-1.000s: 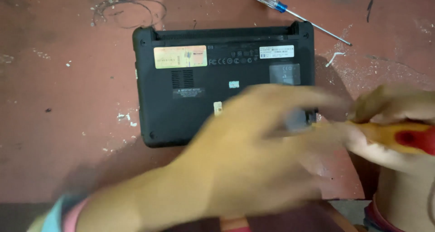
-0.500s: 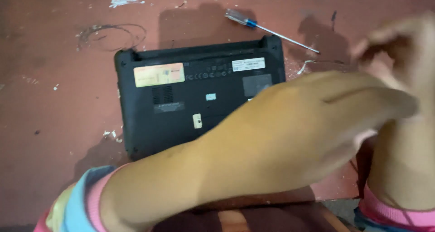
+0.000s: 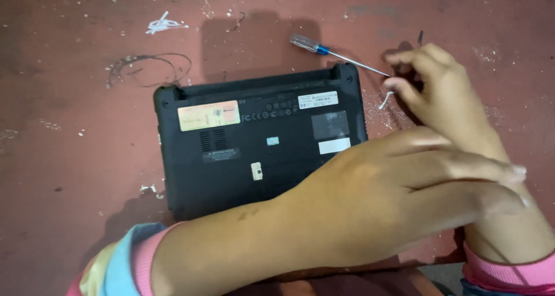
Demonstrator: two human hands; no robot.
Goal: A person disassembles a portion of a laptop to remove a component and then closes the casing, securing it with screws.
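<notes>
While both hands cross at the right of the frame, a black laptop (image 3: 260, 140) lies bottom-up at centre on a red floor (image 3: 69, 174).

The left hand (image 3: 404, 192) stretches flat across the laptop's lower right corner, fingers straight, holding nothing. The right hand (image 3: 445, 99), at upper right, reaches with loosely spread fingers toward a small white piece (image 3: 385, 100); nothing gripped. A blue-handled screwdriver (image 3: 338, 54) lies just above the laptop, tip near those fingers. A thin wire loop (image 3: 150, 70) sits upper left.

Open floor: left of the laptop (image 3: 254, 140) (only a wire loop (image 3: 153, 67) lies there).
Blocked: right side, by left hand (image 3: 404, 192), right hand (image 3: 445, 99), screwdriver (image 3: 338, 53).
</notes>
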